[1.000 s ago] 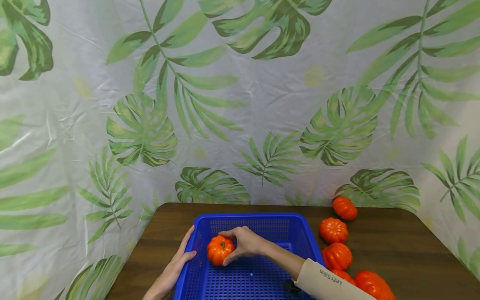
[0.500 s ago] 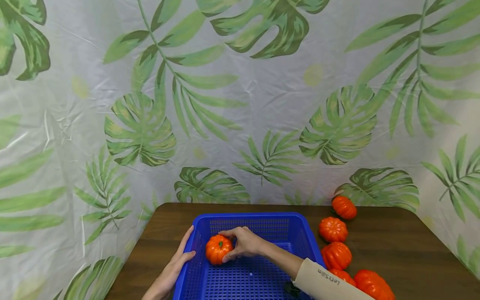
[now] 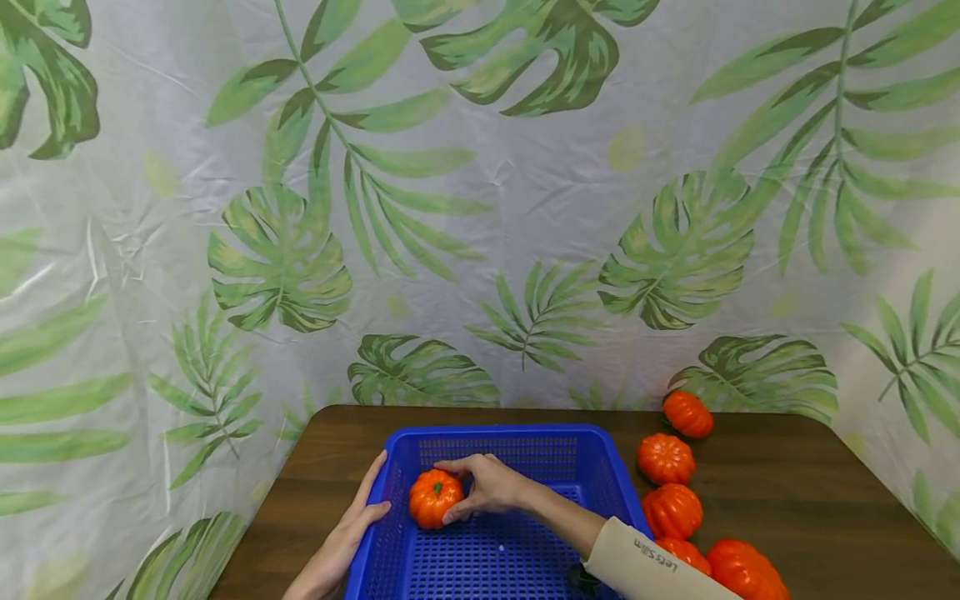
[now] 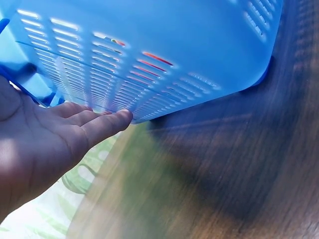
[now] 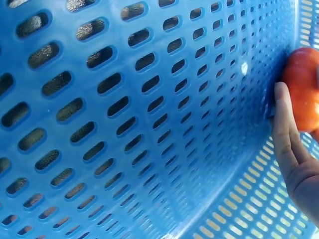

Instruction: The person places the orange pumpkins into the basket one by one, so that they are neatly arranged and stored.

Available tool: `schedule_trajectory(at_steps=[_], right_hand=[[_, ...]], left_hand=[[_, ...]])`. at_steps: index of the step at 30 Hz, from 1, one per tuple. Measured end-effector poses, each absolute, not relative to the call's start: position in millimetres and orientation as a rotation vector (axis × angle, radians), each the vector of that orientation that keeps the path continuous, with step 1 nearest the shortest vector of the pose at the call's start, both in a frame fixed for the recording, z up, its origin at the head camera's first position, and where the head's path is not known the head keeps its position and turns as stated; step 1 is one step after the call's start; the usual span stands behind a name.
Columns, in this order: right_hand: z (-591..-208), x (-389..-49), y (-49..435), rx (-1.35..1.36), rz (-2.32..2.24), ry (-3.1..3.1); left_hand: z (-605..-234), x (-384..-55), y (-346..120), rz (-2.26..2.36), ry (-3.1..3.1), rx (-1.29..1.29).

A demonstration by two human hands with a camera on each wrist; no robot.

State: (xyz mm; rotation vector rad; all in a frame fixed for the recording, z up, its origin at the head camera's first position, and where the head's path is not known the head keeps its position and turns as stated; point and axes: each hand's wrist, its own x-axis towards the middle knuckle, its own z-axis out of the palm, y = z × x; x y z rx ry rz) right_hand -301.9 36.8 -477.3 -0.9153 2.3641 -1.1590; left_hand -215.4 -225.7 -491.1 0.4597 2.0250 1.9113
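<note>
A pale cloth (image 3: 525, 167) printed with green leaves hangs behind a dark wooden table (image 3: 787, 492). A blue basket (image 3: 491, 431) stands on the table, its walls and floor pierced with slots. Inside it, towards the left wall, is an orange pumpkin (image 3: 435, 500), its green stem facing up.

Compared with a second ago, little has changed: the pumpkin sits a touch nearer the left wall, while the rest of the layout looks the same. I judge this to be a fine adjustment of its place in the basket, as it is inside but not released. Whether its full weight is on the floor I cannot tell.

The right hand (image 3: 491, 483) is partly closed, thumb and fingers curved around the pumpkin's right side. The left hand (image 3: 348, 529) is spread along the basket's outer left side, its fingers nearly straight against the slotted wall and its thumb at the rim; it holds no pumpkin.

Five more pumpkins (image 3: 672, 512) sit in an uneven line to the right of the basket. The cream sleeve (image 3: 645, 562) on the right arm bears dark lettering, upside down, that seems to read "Let'sSlim". No other writing or brand can be read.
</note>
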Motion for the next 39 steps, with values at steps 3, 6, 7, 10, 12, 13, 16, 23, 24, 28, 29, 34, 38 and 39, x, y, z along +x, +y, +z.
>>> schedule_trajectory(at_steps=[3,6,7,10,12,13,16,23,24,28,29,34,38,39], right_hand=[[-474,-303,39,-0.944,-1.116,2.403],[-470,-304,40,-1.000,-1.041,2.447],[-468,-305,41,-1.003,-1.017,2.456],[-462,-306,44,-0.975,-0.979,2.436],[-457,-306,47,-0.936,-0.969,2.420],[-454,-306,48,-0.917,-0.970,2.411],[-444,-305,50,-0.907,-0.961,2.413],[-421,-301,57,-0.911,-1.007,2.391],[-418,-301,58,-0.911,-1.016,2.391],[-404,-298,66,-0.916,-1.020,2.423],[-400,-297,68,-0.916,-1.024,2.429],[-380,-293,89,-0.913,-1.042,2.461],[-371,-289,114,-0.918,-1.056,2.512],[-369,-289,121,-0.912,-1.061,2.529]], left_hand=[[-491,-215,-226,1.906,2.019,0.460],[-490,-215,-226,1.905,2.017,0.456],[-490,-215,-226,1.906,2.014,0.456],[-490,-215,-227,1.904,2.009,0.455],[-490,-216,-226,1.902,2.007,0.461],[-490,-216,-226,1.900,2.006,0.465],[-490,-216,-226,1.897,2.005,0.480],[-490,-216,-226,1.898,2.021,0.454],[-490,-215,-226,1.896,2.021,0.449],[-488,-214,-227,1.880,2.000,0.456],[-487,-214,-228,1.876,1.993,0.465],[-487,-213,-228,1.872,1.992,0.470],[-488,-212,-228,1.869,1.997,0.470],[-488,-212,-228,1.868,1.997,0.469]])
